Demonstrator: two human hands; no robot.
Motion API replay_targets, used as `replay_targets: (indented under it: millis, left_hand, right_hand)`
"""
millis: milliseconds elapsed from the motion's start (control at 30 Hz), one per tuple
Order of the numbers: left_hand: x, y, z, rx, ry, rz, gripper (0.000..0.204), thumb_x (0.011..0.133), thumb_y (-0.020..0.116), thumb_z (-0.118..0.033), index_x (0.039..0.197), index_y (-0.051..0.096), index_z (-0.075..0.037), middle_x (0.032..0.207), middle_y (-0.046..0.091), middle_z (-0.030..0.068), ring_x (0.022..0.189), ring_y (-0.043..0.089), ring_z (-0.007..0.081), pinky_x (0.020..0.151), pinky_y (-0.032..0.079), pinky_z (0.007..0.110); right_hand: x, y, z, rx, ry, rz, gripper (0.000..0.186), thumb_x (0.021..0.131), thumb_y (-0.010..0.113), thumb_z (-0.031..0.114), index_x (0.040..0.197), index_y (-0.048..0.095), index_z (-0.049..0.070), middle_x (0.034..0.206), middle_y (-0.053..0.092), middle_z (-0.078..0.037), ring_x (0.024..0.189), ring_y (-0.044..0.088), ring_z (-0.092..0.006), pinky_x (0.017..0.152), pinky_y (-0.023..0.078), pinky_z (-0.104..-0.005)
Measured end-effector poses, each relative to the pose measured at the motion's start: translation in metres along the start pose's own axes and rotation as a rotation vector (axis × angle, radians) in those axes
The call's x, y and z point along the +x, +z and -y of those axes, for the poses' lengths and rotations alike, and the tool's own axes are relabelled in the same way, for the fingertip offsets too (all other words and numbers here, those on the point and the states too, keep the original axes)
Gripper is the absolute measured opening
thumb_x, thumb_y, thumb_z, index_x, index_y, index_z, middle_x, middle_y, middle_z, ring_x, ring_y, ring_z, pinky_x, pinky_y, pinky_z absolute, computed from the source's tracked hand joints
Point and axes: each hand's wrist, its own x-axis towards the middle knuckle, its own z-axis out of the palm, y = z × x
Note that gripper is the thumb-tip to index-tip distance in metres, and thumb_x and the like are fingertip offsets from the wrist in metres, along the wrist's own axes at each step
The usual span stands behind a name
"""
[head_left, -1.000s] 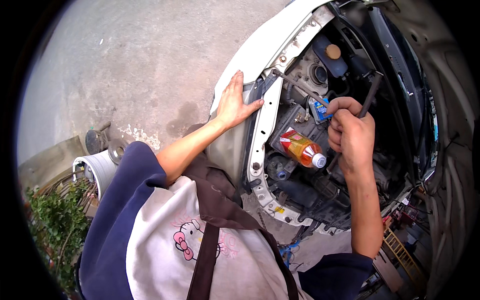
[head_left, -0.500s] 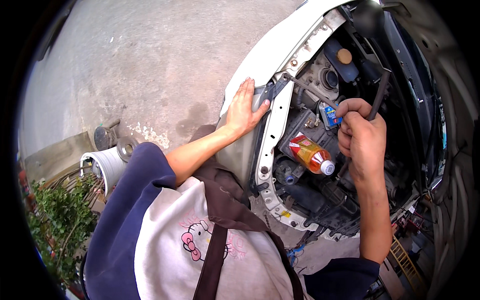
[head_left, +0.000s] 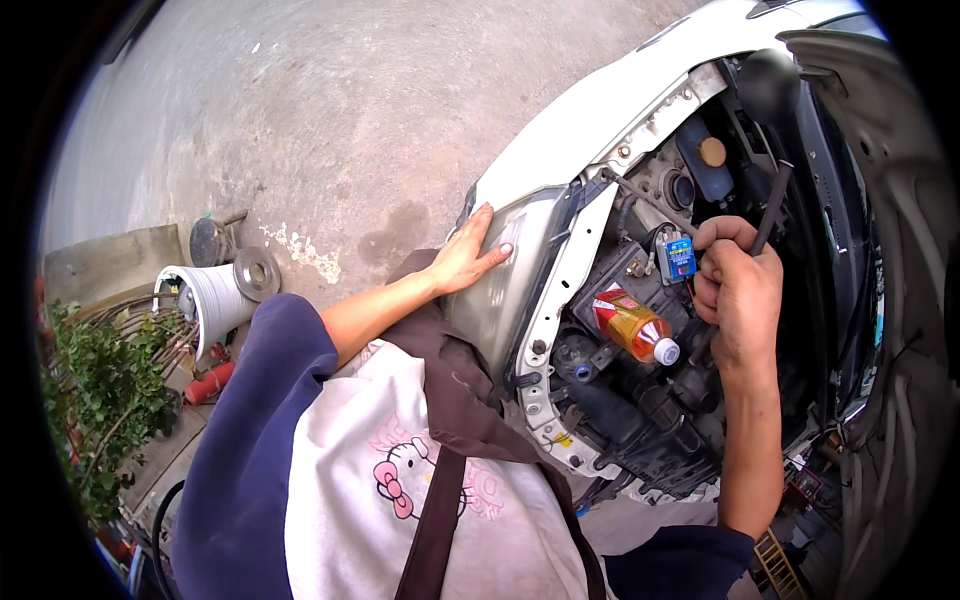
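My left hand [head_left: 468, 257] lies flat, fingers apart, on the clear headlight [head_left: 500, 300] at the front corner of a white car [head_left: 600, 110]. Inside the open engine bay, my right hand [head_left: 738, 290] is closed around a dark, slim tool handle [head_left: 772, 210] that rises toward the raised hood. A small blue part [head_left: 680, 257] sits just left of its knuckles. A plastic bottle of orange liquid [head_left: 633, 325] lies on its side on the black components below that hand.
A dark fluid reservoir with a tan cap [head_left: 711, 152] sits deeper in the bay. The raised hood [head_left: 890, 200] closes off the right side. On the concrete at left stand a white bucket [head_left: 205, 300], metal discs [head_left: 256, 272] and a green shrub [head_left: 95, 400].
My view has shifted, so the car sits further right and larger. The left hand stays on the headlight; the right hand keeps its grip on the tool by the blue part.
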Motion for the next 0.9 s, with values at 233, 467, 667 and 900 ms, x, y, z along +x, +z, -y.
replay_targets:
  millis: [233,467,667,900]
  left_hand:
    - [0.034,0.009,-0.054,0.106,-0.116,-0.053,0.099,0.093,0.054,-0.058,0.145,0.021,0.019,0.151,0.024,0.0383,0.146,0.021,0.0448,0.120,0.019,0.045]
    - [0.127,0.021,-0.120,0.265,0.062,-0.295,0.098,0.083,0.073,-0.043,0.144,0.025,0.016,0.147,0.032,0.0364,0.140,0.032,0.0462,0.115,0.028,0.049]
    - [0.146,0.013,-0.137,0.379,0.068,-0.205,0.099,0.079,0.077,-0.035,0.145,0.021,0.014,0.146,0.034,0.0369,0.137,0.036,0.0473,0.112,0.034,0.048]
    - [0.228,-0.041,-0.266,-0.188,0.491,-0.172,0.031,0.093,0.062,-0.013,0.118,0.065,0.005,0.109,0.070,0.0206,0.102,0.068,0.0276,0.091,0.052,0.036]
  right_hand:
    - [0.003,-0.008,-0.005,0.025,-0.006,-0.016,0.020,0.082,0.045,-0.002,0.081,0.065,0.000,0.058,0.045,0.005,0.043,0.033,-0.0033,0.040,0.023,-0.0240]
    - [0.013,-0.020,-0.006,-0.080,-0.121,-0.047,0.022,0.079,0.046,0.001,0.076,0.068,-0.001,0.057,0.053,-0.003,0.053,0.046,-0.0125,0.051,0.035,-0.0304]
    - [0.012,-0.023,-0.005,-0.142,-0.189,-0.054,0.020,0.079,0.047,0.001,0.077,0.067,0.001,0.060,0.056,-0.003,0.054,0.047,-0.0100,0.051,0.035,-0.0296]
    - [0.013,-0.031,-0.006,-0.136,-0.170,-0.035,0.020,0.078,0.048,0.003,0.075,0.067,-0.001,0.064,0.062,-0.011,0.064,0.059,-0.0223,0.064,0.046,-0.0367]
